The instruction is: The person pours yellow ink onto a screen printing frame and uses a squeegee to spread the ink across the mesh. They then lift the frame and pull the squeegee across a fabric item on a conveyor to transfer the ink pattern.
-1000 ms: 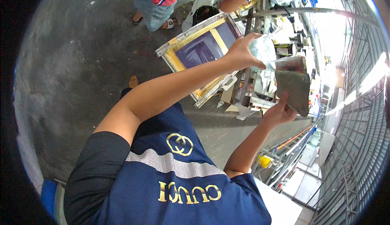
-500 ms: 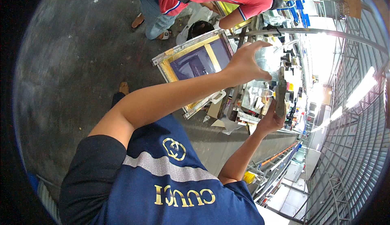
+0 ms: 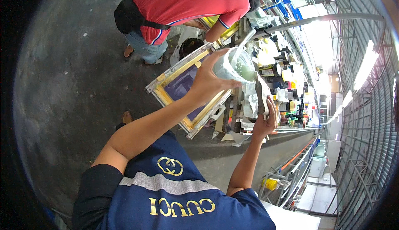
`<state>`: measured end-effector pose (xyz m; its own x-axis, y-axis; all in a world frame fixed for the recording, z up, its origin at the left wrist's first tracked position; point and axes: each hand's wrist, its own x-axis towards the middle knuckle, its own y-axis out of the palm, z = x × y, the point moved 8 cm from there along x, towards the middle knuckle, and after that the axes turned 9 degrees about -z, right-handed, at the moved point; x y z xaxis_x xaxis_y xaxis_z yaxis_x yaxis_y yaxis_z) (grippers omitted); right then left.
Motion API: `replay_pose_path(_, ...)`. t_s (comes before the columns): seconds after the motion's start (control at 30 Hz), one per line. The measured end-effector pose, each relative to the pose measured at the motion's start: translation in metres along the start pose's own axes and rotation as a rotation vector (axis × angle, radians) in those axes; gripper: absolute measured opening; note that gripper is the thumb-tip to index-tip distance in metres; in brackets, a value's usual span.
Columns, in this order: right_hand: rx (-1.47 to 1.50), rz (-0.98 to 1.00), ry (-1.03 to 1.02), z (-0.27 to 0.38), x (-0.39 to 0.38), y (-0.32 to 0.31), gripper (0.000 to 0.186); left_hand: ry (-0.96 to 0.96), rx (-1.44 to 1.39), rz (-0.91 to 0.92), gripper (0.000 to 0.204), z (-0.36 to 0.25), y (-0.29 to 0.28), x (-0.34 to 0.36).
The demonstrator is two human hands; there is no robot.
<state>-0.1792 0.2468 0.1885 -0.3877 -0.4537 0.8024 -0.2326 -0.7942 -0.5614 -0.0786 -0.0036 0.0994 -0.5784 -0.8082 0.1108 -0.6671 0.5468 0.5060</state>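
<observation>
My left hand (image 3: pixel 209 77) is wrapped round a clear plastic tub (image 3: pixel 226 69), thumb at the near side and fingers at the far side. Pale greenish-white stuff clings inside the tub, and a white stick (image 3: pixel 242 47) leans out past its rim. Close to the rim stands a long, narrow tool with a pale edge, like a squeegee (image 3: pixel 261 92); whether they touch I cannot tell. My right hand (image 3: pixel 267 120) grips its lower part, the fingers partly hidden.
A framed printing screen (image 3: pixel 176 86) with purple mesh rests left of the bench. Beyond it, a person in a red shirt (image 3: pixel 187 1) bends forward. Several pots of colour (image 3: pixel 286 75) crowd the bench, under a curved metal rail (image 3: pixel 316 19).
My left hand has moved left with the tub, whose rim and stick now show more plainly. My right hand and the squeegee have shifted left too. The view has turned slightly.
</observation>
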Motion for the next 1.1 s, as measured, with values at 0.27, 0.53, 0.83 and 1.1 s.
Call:
replay_pose_path(0.27,0.099,-0.096,0.582,-0.067,-0.052,0.006,0.029,0.017,-0.044,0.080,0.097,0.024,-0.016,0.011)
replay_pose_path(0.53,1.137,-0.297,0.921,-0.031,-0.051,0.046,0.043,-0.174,0.033,0.238,0.103,0.106,-0.023,-0.005)
replay_pose_path(0.83,0.919,-0.251,0.900,-0.031,-0.050,0.038,0.037,-0.017,0.130,0.181,0.098,0.095,-0.033,0.010)
replay_pose_path(1.1,0.843,-0.021,0.905,-0.023,-0.046,0.075,0.032,0.176,0.206,0.200,0.096,0.068,-0.034,0.026)
